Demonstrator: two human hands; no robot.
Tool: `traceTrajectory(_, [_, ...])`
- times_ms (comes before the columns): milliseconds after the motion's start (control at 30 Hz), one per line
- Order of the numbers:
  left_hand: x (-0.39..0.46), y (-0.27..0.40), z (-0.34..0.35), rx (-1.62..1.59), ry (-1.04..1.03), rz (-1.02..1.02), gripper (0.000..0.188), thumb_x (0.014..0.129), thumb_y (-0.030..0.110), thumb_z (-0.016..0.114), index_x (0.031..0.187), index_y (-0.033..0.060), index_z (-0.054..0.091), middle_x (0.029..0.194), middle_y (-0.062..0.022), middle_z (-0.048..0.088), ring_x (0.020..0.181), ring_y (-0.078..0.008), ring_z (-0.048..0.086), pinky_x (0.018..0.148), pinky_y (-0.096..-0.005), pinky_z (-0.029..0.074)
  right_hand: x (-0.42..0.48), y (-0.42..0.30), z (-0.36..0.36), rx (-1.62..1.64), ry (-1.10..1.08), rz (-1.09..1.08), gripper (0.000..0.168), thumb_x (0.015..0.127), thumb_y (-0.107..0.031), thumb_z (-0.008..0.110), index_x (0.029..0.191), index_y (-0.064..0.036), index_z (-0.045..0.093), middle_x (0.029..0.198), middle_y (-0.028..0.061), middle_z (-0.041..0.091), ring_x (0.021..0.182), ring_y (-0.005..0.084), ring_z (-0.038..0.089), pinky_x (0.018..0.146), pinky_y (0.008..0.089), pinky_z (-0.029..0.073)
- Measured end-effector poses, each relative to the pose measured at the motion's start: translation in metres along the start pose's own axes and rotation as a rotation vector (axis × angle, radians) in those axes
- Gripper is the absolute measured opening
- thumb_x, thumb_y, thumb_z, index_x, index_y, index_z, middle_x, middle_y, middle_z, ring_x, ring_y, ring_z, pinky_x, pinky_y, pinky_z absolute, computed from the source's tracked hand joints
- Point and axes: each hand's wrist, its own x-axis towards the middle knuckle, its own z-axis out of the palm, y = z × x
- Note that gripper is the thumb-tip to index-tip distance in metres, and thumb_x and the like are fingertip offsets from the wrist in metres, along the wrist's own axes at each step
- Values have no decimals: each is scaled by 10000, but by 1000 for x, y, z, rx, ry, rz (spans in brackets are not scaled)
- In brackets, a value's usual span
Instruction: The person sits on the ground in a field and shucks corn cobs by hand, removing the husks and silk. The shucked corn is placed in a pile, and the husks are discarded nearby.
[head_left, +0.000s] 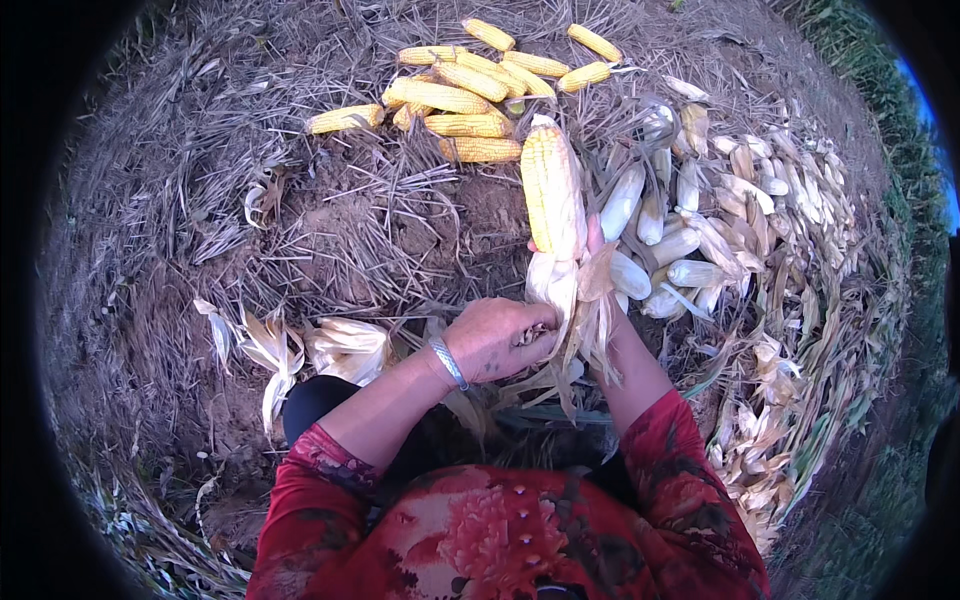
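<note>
A partly husked corn ear (541, 187) points away from me, its yellow kernels bare on the left side and pale husk still along the right. My right hand (596, 240) is wrapped around the ear from its right side, mostly hidden behind the ear and loose husk. Closed on a peeled-down strip of corn husk (551, 281) near the base is my left hand (504, 337), with a silver bracelet at its wrist. Dry husk leaves (596, 300) hang over my right wrist.
Bare yellow corn cobs (442, 97) lie heaped ahead on straw-strewn soil. At the right is a pile of ears in husk (675, 247), with dry stalks beyond. Discarded husks (349, 349) lie at the left near my knee (319, 405). Green plants border the far right.
</note>
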Motion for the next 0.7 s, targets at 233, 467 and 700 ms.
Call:
traceTrajectory(233, [21, -50, -55, -1009, 466, -394, 676, 930, 571, 436, 1289, -1, 469, 1210, -143, 570, 1207, -252, 490, 1053, -395, 345, -27, 2, 31, -451, -209, 272, 673, 793, -375, 688, 1308, -5, 462, 1170, 112, 593, 1036, 189, 596, 925, 343, 465])
traceTrajectory(467, [22, -33, -32, -1024, 533, -403, 535, 852, 390, 664, 1208, 12, 536, 1055, -40, 610, 922, -119, 578, 823, -267, 468, -24, 40, 57, -633, -198, 156, 591, 745, -161, 745, 1252, 9, 495, 1121, 81, 595, 1012, 189, 581, 918, 328, 459])
traceTrajectory(700, [42, -4, -20, 177, -56, -531, 655, 758, 496, 723, 1144, -8, 561, 979, -117, 673, 862, -222, 654, 785, -324, 503, -30, 78, 7, -1837, -315, -296, 389, 852, -273, 570, 1181, -67, 553, 1202, 174, 576, 1129, 347, 541, 976, 429, 416])
